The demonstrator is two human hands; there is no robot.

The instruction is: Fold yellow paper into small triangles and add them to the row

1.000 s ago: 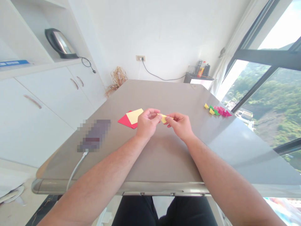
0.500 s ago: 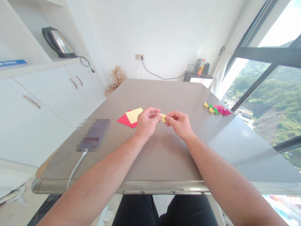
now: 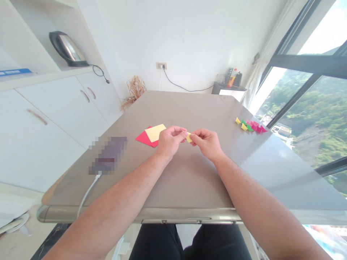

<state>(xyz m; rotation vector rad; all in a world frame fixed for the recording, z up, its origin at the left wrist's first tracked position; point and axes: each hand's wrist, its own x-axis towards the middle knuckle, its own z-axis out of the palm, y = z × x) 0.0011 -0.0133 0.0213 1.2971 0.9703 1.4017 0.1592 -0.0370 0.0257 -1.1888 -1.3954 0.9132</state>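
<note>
A small piece of folded yellow paper [image 3: 189, 137] is pinched between both hands above the middle of the table. My left hand [image 3: 170, 141] grips its left side between thumb and fingers. On the right side, my right hand [image 3: 205, 142] holds it the same way, its fingers covering part of the paper. Just left of my left hand lie flat sheets, a pale yellow sheet [image 3: 154, 133] on top of red paper [image 3: 143, 138]. Small folded paper pieces [image 3: 253, 125] in yellow, green and pink stand in rows at the table's right.
A blurred-out dark flat object [image 3: 110, 155] with a white cable [image 3: 88, 191] lies on the table [image 3: 187, 180] at left. Beyond are a kettle [image 3: 67, 48] on a shelf, dried stalks [image 3: 135, 90], and a small cabinet [image 3: 227, 90] with bottles. A window borders the right.
The hands have shifted very slightly. Less of the yellow paper shows past the right fingertips, and it appears turned a little between the fingers. The things on the table stay put.
</note>
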